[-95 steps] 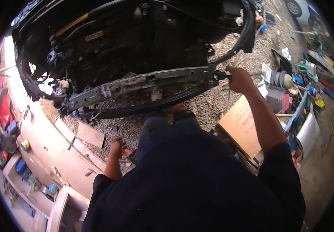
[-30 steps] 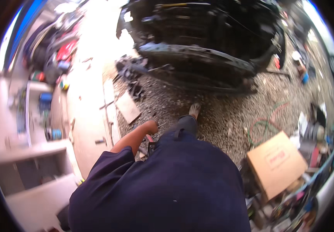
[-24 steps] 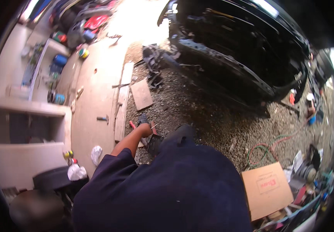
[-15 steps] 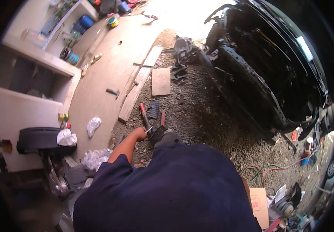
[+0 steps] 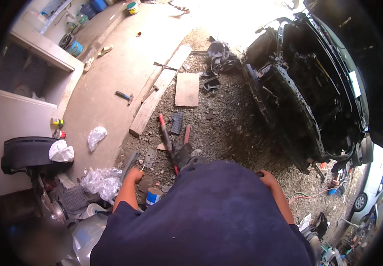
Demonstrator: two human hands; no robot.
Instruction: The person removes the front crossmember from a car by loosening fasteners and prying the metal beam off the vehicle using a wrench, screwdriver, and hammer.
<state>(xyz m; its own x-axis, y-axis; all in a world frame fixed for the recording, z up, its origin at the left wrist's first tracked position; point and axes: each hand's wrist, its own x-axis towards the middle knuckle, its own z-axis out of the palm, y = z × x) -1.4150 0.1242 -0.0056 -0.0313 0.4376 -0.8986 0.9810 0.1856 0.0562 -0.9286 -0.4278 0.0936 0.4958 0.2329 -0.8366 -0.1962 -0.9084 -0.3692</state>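
Note:
My left hand (image 5: pixel 134 174) is closed on a thin pale stick (image 5: pixel 143 167), above the gravel beside a blue-and-white can (image 5: pixel 153 196). My right hand (image 5: pixel 267 178) is out to the right of my dark shirt, with its fingers curled. Something small and dark shows at its fingertips, too hidden to name. Between the hands, a dark metal part (image 5: pixel 182 156) lies partly covered by my body. Next to it lie a long red-ended bar (image 5: pixel 164 132) and a short reddish bar (image 5: pixel 187 134). A dark ribbed piece (image 5: pixel 177 122) rests just beyond them.
A stripped dark car body (image 5: pixel 289 97) stands at the right. A wooden plank (image 5: pixel 160 93), a flat board (image 5: pixel 187 90) and a hammer (image 5: pixel 125 97) lie ahead. Clear plastic wrap (image 5: pixel 102 182) and a black car panel (image 5: pixel 31 154) are at the left. Hoses (image 5: pixel 309 195) cross the gravel at the right.
My left hand has drawn back and left from the dark metal part, still with the thin stick. My right hand has come into view at the right. The view has shifted somewhat.

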